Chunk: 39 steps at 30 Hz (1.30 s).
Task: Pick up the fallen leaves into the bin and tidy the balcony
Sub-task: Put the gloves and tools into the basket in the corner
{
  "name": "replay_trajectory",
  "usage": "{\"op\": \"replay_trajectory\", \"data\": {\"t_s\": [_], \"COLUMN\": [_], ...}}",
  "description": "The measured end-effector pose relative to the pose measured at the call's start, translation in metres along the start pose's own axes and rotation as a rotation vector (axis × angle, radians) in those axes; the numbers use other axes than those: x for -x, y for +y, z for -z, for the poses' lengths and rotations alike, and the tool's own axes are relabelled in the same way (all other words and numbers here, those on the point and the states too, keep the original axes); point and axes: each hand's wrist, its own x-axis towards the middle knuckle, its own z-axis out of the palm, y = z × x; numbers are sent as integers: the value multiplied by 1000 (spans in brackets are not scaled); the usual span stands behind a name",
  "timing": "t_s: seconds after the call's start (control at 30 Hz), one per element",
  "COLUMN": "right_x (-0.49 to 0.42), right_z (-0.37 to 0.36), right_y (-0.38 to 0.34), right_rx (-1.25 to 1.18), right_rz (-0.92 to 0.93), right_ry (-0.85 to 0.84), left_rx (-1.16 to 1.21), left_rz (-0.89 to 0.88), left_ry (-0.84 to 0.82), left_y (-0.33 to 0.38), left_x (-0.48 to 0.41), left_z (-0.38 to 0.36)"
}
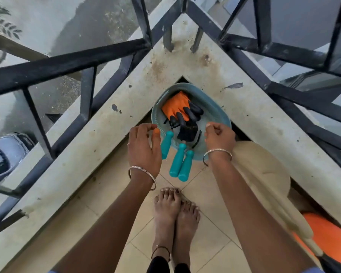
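Note:
A teal plastic basket (pixel 222 115) sits in the balcony corner, against the concrete ledge. Inside lie orange gloves with black fingers (pixel 176 107) and garden tools with teal handles (pixel 182 162) that stick out over the near rim. My left hand (pixel 144 148) hovers at the basket's left rim, fingers apart and holding nothing. At the right rim is my right hand (pixel 220 139), fingers loosely curled, with nothing visible in it. No leaves are in view.
A stained concrete ledge (pixel 98 138) with black metal railing (pixel 71 62) forms a V around the corner. A beige padded object (pixel 264 174) and something orange (pixel 327 237) lie to the right. My bare feet (pixel 175 215) stand on beige floor tiles.

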Motion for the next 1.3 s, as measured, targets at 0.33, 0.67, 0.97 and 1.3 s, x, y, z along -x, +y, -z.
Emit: {"op": "replay_trajectory", "data": {"t_s": [0.33,0.67,0.97,1.3], "right_x": [121,243,366,471], "right_z": [86,208,331,432], "right_y": [-49,-136,-215,-320], "right_rx": [-109,-213,-225,-342], "right_rz": [188,174,301,560], "right_ry": [-51,-86,-200,-254], "left_rx": [61,212,318,493], "left_rz": [-79,-170,-243,-339], "left_ry": [32,50,117,341], "left_y": [55,156,237,293], "left_x": [49,134,235,332], "left_z": [70,187,314,456]}}
